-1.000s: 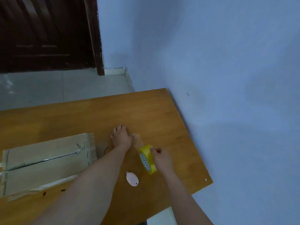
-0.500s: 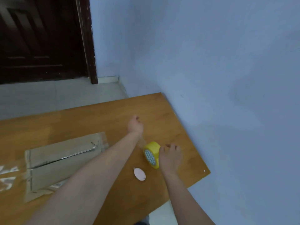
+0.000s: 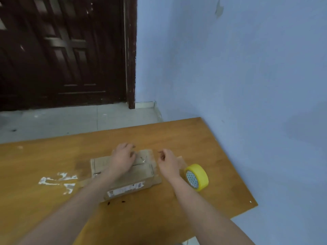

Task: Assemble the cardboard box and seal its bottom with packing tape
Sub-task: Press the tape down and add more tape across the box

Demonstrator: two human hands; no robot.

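A flattened cardboard box (image 3: 136, 175) with a white label on its near side lies in the middle of the wooden table (image 3: 44, 161). My left hand (image 3: 123, 160) rests palm down on the box's top, fingers reaching toward its far edge. My right hand (image 3: 168, 162) hovers at the box's right end with fingers loosely curled, and I see nothing in them. A yellow roll of packing tape (image 3: 199, 176) stands on its edge just right of my right wrist. A tan strip (image 3: 180, 159) runs from the roll up behind that hand.
White torn scraps (image 3: 58, 180) are stuck to the table left of the box. The blue wall (image 3: 247, 85) runs along the table's right edge. Beyond the far edge are grey floor tiles (image 3: 70, 121) and a dark wooden door (image 3: 62, 50).
My right hand has let go of the tape roll, which now stands alone. Both hands have moved left to the box, and my left hand now lies on it. The view has swung left.
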